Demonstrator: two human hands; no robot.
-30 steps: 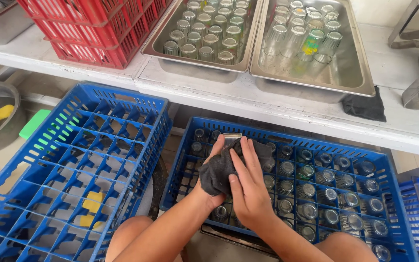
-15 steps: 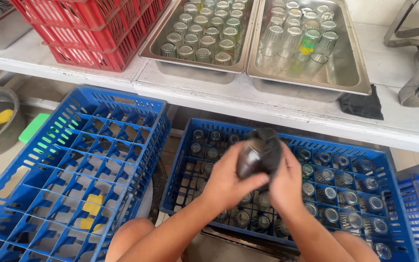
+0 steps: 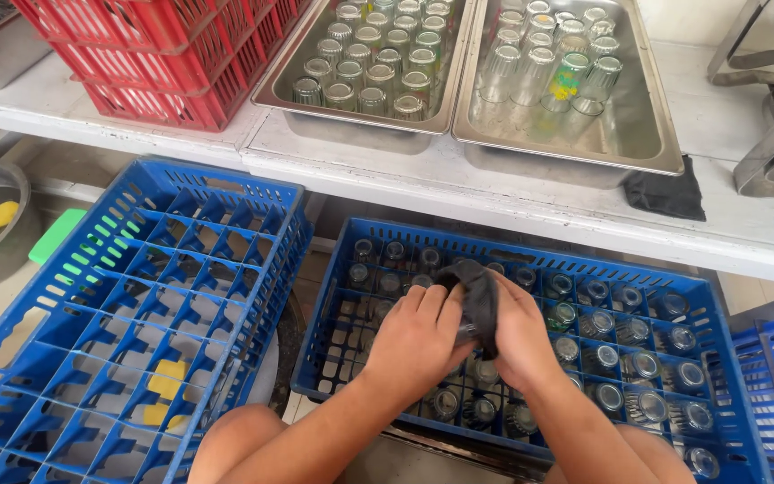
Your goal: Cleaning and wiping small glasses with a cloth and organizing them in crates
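Hands meet over the blue crate of glasses (image 3: 674, 296): my left hand (image 3: 418, 336) and right hand (image 3: 521, 336) are clamped together around a dark cloth (image 3: 477, 296), which sits squeezed between my palms. Left, an empty blue divider crate (image 3: 136, 296). Beyond, steel trays of glasses (image 3: 365, 63) and a red crate (image 3: 163, 54). Half a second ago the cloth was raised higher.

Bright, even daylight, soft shadows under the shelf (image 3: 530, 202), sharp focus, slight wide-angle edge distortion.
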